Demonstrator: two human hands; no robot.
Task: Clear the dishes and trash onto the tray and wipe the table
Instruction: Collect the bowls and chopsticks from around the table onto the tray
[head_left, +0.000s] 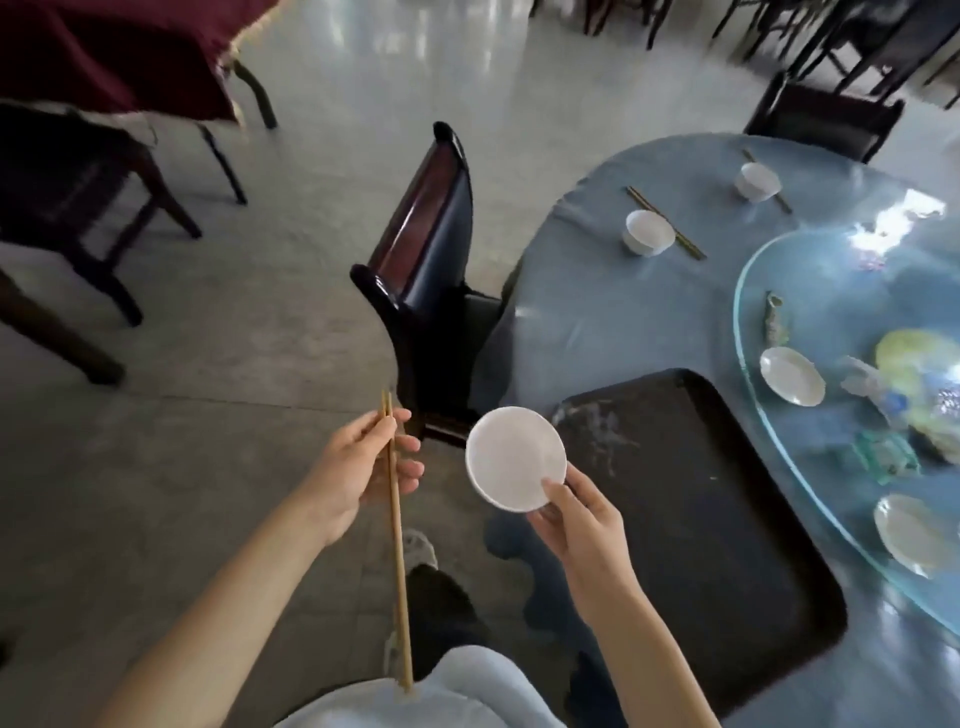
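A pair of chopsticks is pinched in the left grip, off the counter over the floor. A white dish is held at its rim by the right grip, just left of the dark tray lying on the counter edge.

We see the dark rectangular tray bare w/ open approach from the near edge. Dark wooden chair blocks the left of the blue-clothed round bench; glass turntable rim crowds the tray's right.
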